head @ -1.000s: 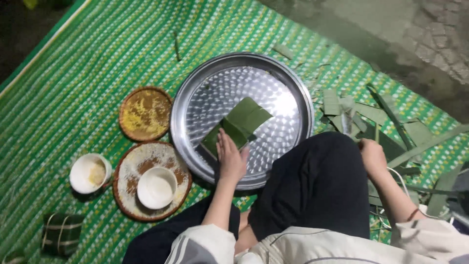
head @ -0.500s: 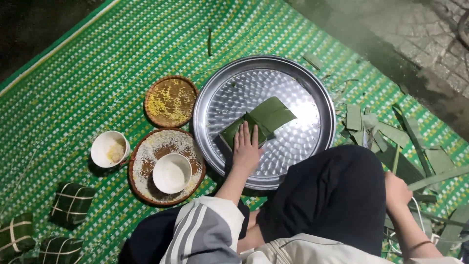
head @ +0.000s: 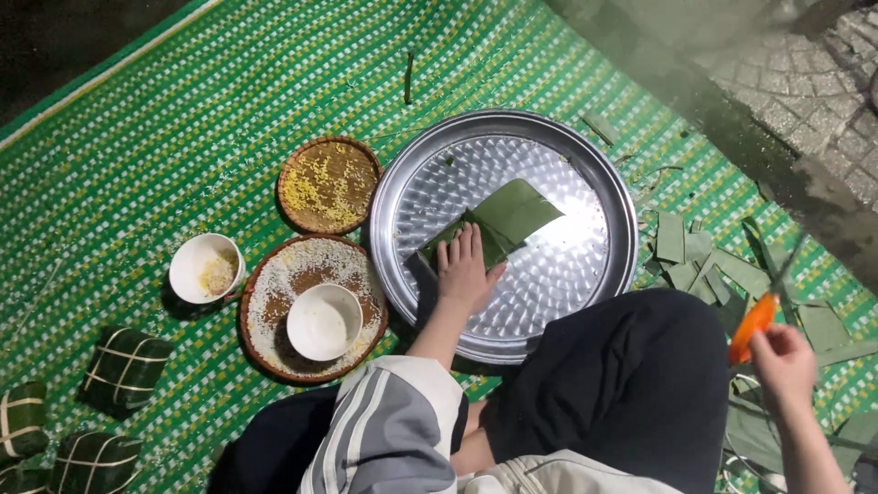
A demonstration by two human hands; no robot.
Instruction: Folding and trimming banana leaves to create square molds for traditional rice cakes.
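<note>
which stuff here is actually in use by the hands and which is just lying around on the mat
In use:
left hand pressing the folded green leaf on the round metal tray
right hand holding an orange-handled tool

Lying about:
wrapped leaf parcels
leaf offcuts

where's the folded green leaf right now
In the head view the folded green leaf lies near the middle of the round metal tray, pressed flat under the left hand, right of the two woven baskets.
</note>
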